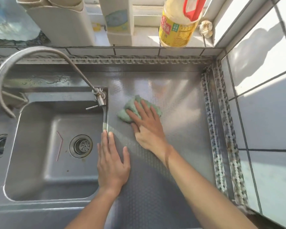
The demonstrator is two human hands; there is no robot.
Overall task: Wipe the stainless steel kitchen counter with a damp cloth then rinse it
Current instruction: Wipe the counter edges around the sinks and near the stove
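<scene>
— Head view, cloth position?
— Green cloth [135, 108] lies bunched on the steel desk [180, 100], right of the sink [53, 151]. Right hand [147, 128] presses it, fingers straight.
— Left hand [111, 164]?
— Flat on the desk at the sink's edge, fingers extended, holding nothing.

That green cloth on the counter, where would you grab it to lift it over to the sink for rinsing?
Probably by its bunched far edge. The green cloth lies crumpled on the steel counter under the flat fingers of the right hand, so curling those fingers down from above would gather the folds. The sink lies just left, and the left hand rests flat at its rim.
</scene>
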